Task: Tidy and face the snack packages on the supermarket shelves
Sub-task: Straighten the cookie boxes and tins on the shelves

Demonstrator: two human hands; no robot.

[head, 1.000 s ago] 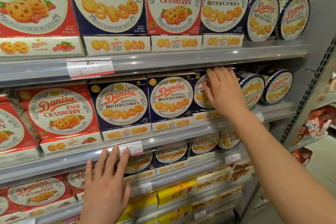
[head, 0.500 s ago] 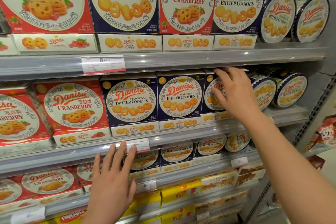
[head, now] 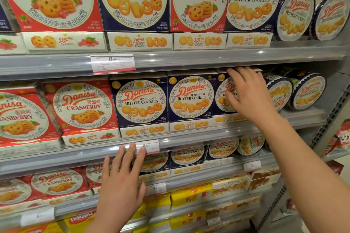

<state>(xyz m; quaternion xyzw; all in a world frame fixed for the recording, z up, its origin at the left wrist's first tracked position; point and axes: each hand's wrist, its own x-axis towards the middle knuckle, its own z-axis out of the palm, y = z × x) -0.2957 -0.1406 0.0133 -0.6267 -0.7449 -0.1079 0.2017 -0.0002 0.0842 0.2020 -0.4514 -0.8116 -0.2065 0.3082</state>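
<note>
**Right hand on a blue cookie box, middle shelf**

The right hand [head: 248, 96] lies over the front of a blue cookie box [head: 223, 98] on the middle shelf [head: 189, 138]. Its fingers [head: 236, 72] are curled over the top edge of the box and the thumb is against the printed face, so the hand grips the box at its upper part. The left hand [head: 121, 185] is lower, with fingers spread and flat, and the fingertips touch the front rail of the middle shelf just beside a price tag [head: 151, 146]; it holds nothing.

Compared with one second ago, both hands keep almost the same places. The right hand stays on the same box, and the left hand has risen a little toward the rail. The view has shifted, so the shelves appear more to the right and lower.

The gripped box stands to the right of two other blue butter cookie boxes [head: 142, 104]. Left of them are red cranberry boxes [head: 81, 109]. To the right of the hand, round blue tins [head: 308, 91] stand on edge on the same shelf. The top shelf [head: 189, 58] holds bigger red and blue boxes and two more round tins at the far right. The shelf below carries smaller blue boxes [head: 187, 157] and red ones, and lower still are yellow packs [head: 189, 196].
</note>
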